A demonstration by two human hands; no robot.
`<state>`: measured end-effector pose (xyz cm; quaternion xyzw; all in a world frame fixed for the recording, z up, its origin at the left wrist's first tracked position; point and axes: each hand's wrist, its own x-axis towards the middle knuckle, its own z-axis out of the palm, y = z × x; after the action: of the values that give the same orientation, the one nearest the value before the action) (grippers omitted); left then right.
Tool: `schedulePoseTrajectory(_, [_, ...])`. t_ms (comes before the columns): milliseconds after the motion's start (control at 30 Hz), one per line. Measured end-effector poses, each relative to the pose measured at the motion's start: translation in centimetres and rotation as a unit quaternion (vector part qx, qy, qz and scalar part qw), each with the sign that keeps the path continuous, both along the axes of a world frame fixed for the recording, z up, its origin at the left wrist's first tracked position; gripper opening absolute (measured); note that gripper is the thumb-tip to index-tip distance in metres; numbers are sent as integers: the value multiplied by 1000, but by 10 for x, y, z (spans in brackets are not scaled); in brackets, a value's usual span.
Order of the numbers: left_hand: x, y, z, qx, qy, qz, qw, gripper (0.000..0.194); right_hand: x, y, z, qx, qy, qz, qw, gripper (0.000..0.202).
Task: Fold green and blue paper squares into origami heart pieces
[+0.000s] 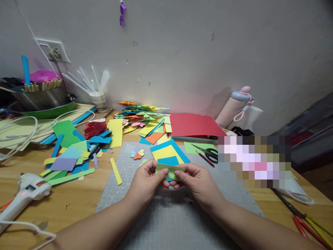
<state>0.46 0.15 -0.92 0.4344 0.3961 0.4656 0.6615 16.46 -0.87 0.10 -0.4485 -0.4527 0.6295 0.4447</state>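
Note:
Between my two hands I hold a small green piece of paper point(170, 171) above the grey cutting mat point(166, 215). My left hand point(147, 180) pinches its left end, thumb on top. At the right end, my right hand point(196, 180) grips it the same way. Some blue shows just under the green paper, but I cannot tell whether it is held too. Just beyond my hands lie blue and yellow paper sheets point(163, 152). A multicoloured paper flower point(137, 153) rests on the mat, with a light green shape partly hidden by my left hand.
Black scissors point(208, 152) and a red pencil point(205, 158) lie right of the sheets. Coloured paper scraps point(65, 163) and a white glue gun point(28, 191) with its cord are left. Red card point(195, 125) and a pink bottle point(232, 107) stand behind. Red-and-yellow-handled pliers point(301, 215) lie right.

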Motion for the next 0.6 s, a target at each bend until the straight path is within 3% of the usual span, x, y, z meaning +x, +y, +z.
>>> schedulePoseTrajectory(200, [-1, -1, 1, 8, 30, 6, 999, 28, 0, -1, -3, 1, -3, 9, 1000, 25])
schedulePoseTrajectory(300, [-2, -3, 5, 3, 57, 8, 998, 27, -1, -3, -5, -15, 0, 49, 999, 27])
schedulePoseTrajectory(433, [-2, -2, 9, -5, 55, -30, 998, 25, -2, -6, -6, -30, -6, 113, 993, 31])
schedulePoseTrajectory(600, [-6, 4, 5, -19, 60, -79, 995, 25, 1, -5, -7, 16, -11, 154, 988, 32])
